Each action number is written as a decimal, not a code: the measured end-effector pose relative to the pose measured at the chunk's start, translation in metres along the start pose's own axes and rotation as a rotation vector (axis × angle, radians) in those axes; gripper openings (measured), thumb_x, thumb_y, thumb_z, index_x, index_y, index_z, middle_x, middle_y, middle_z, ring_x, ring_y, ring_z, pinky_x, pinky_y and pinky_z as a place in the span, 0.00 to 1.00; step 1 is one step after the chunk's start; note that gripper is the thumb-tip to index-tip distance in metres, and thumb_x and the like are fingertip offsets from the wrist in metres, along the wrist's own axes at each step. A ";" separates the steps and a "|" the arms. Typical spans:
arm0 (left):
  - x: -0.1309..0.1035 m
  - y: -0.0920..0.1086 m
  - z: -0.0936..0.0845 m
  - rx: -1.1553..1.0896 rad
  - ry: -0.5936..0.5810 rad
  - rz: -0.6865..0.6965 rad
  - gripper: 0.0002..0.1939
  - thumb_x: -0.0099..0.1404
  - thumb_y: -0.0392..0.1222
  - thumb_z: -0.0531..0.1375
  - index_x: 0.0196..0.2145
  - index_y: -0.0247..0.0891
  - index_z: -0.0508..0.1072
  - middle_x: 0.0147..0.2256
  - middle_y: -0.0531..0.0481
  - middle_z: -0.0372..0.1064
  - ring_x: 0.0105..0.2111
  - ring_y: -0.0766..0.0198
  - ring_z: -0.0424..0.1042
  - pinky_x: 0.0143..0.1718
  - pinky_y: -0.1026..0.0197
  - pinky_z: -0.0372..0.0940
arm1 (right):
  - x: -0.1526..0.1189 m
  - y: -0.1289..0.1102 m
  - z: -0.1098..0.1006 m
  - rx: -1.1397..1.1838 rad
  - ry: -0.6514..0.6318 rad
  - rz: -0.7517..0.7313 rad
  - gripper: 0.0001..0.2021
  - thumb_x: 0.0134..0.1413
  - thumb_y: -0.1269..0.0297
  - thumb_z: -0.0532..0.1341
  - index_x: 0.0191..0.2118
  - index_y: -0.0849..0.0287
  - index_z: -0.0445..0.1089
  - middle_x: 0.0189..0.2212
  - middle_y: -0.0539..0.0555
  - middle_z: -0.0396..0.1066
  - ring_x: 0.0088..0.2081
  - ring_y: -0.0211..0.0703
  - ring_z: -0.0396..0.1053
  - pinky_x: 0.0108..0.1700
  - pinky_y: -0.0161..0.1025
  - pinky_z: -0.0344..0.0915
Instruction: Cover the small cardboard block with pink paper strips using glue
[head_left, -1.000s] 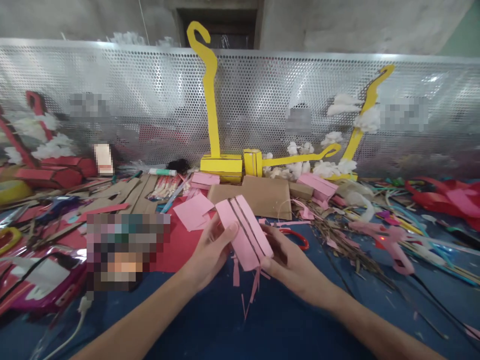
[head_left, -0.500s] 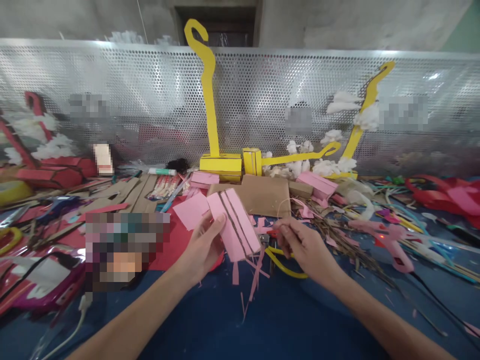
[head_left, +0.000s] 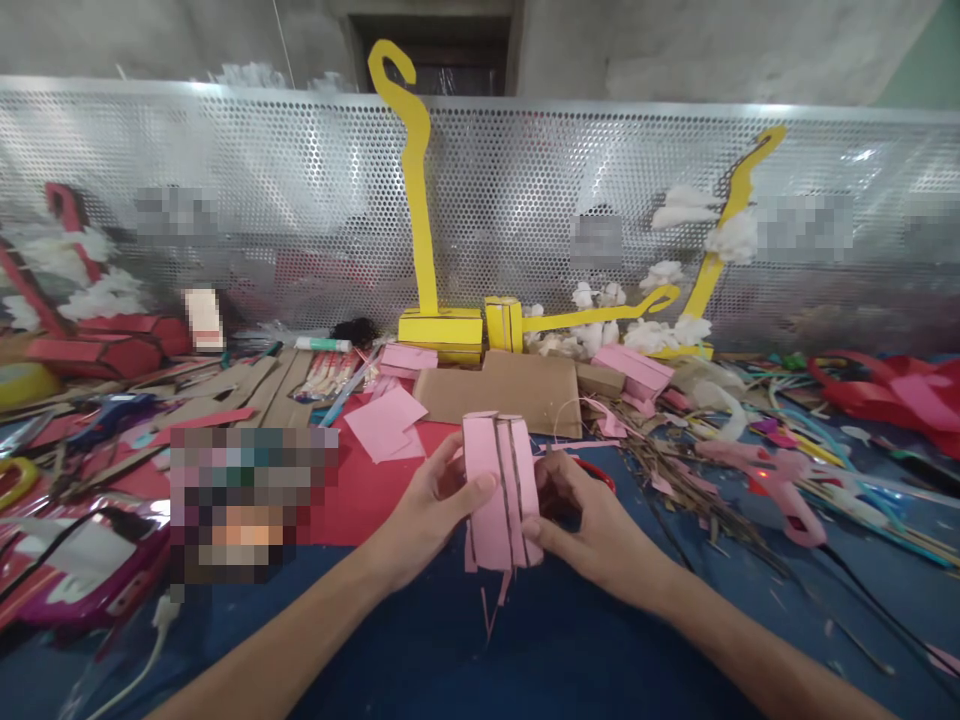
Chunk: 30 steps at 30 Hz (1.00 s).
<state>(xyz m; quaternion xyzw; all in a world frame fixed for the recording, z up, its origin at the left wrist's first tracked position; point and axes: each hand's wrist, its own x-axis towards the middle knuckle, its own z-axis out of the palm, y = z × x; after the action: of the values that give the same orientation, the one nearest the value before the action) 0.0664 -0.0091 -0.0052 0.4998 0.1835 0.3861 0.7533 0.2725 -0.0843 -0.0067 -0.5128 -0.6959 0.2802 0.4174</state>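
Between my hands, above the blue table, is a pink paper box [head_left: 487,520] with dark brown strips running down its face. My left hand [head_left: 442,495] grips its left side, thumb on the front and fingers behind. My right hand [head_left: 577,515] holds the right edge, its thumb pressed on the lower front; its other fingers are partly hidden behind. Pink paper scraps [head_left: 504,588] show just below the box. Behind my right hand a bit of a red handle [head_left: 600,473] shows. A sheet of pink paper [head_left: 382,425] lies left of the box on red paper [head_left: 352,500].
A pink glue gun [head_left: 780,480] with a lit red light lies at right, its cord trailing forward. Brown cardboard [head_left: 525,390] lies behind my hands. Yellow hooked paper shapes [head_left: 420,200] lean against a perforated metal panel [head_left: 510,180]. Dry twigs [head_left: 697,490] lie right of centre.
The box has turned more upright and moved right and down. My right hand has come from beside the pliers-like tool to take hold of the box's right edge.
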 end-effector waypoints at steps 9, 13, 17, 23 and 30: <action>0.000 0.000 -0.004 0.222 -0.110 0.095 0.25 0.62 0.38 0.70 0.55 0.43 0.71 0.56 0.40 0.72 0.55 0.49 0.72 0.57 0.49 0.67 | 0.000 0.007 0.005 0.095 -0.016 0.013 0.16 0.62 0.52 0.66 0.46 0.55 0.63 0.41 0.55 0.74 0.40 0.46 0.73 0.42 0.41 0.71; 0.000 0.000 -0.003 0.202 -0.123 0.089 0.26 0.61 0.38 0.70 0.56 0.42 0.72 0.55 0.40 0.74 0.53 0.50 0.74 0.54 0.51 0.69 | -0.001 0.006 0.007 0.100 -0.022 0.011 0.15 0.61 0.53 0.66 0.44 0.55 0.63 0.39 0.53 0.72 0.38 0.43 0.72 0.40 0.40 0.70; -0.001 0.002 -0.002 0.157 -0.097 0.093 0.25 0.60 0.36 0.71 0.54 0.42 0.73 0.52 0.41 0.76 0.50 0.52 0.76 0.51 0.54 0.70 | -0.002 0.002 0.006 0.095 0.007 -0.014 0.15 0.62 0.52 0.65 0.41 0.54 0.62 0.36 0.51 0.70 0.35 0.42 0.70 0.39 0.39 0.69; 0.000 0.006 -0.004 -0.079 0.091 -0.026 0.20 0.61 0.41 0.70 0.51 0.41 0.75 0.46 0.43 0.79 0.42 0.55 0.78 0.43 0.56 0.74 | -0.001 -0.002 0.002 -0.021 0.054 -0.046 0.10 0.71 0.55 0.55 0.40 0.55 0.66 0.33 0.51 0.69 0.34 0.42 0.68 0.38 0.38 0.66; 0.004 0.017 -0.010 -0.271 0.261 -0.175 0.16 0.67 0.48 0.63 0.44 0.33 0.77 0.39 0.40 0.79 0.34 0.55 0.78 0.35 0.57 0.74 | -0.001 0.003 -0.006 -0.148 0.105 -0.021 0.21 0.73 0.52 0.51 0.28 0.56 0.61 0.23 0.47 0.61 0.25 0.37 0.59 0.29 0.35 0.56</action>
<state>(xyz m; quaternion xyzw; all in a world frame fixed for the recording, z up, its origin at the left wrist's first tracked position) 0.0555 0.0041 0.0060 0.3217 0.2687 0.4019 0.8141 0.2791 -0.0844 -0.0067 -0.5488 -0.6972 0.1963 0.4174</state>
